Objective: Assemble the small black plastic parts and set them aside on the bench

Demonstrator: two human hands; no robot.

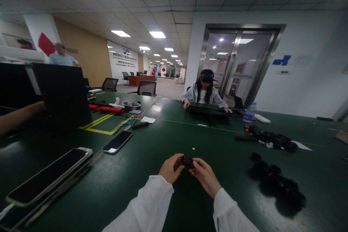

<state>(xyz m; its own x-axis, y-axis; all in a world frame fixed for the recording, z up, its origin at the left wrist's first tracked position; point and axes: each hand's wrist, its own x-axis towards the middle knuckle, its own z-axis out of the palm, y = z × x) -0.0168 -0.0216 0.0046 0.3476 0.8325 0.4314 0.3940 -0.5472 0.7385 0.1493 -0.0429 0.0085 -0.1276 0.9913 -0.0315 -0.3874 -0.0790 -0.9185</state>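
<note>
A small black cylindrical part (187, 161) is held just above the green table (130, 195), between my two hands. The fingertips of my left hand (170, 168) pinch its left end. On its other end, the fingers and thumb of my right hand (206, 177) are closed. Its exact kind is too small and dark to make out. Several black rounded parts (280, 181) stand in a slanting row to the right of my right hand. A tiny pale scrap (193, 148) lies beyond the held part.
Two phones (117, 142) lie on the left, the nearer one large. Coloured wires (123, 121) and a metal bowl (132, 105) sit beyond. At right are a water bottle (249, 112) and black-and-orange parts (272, 138). Opposite, a person (203, 92) holds a black panel (210, 111).
</note>
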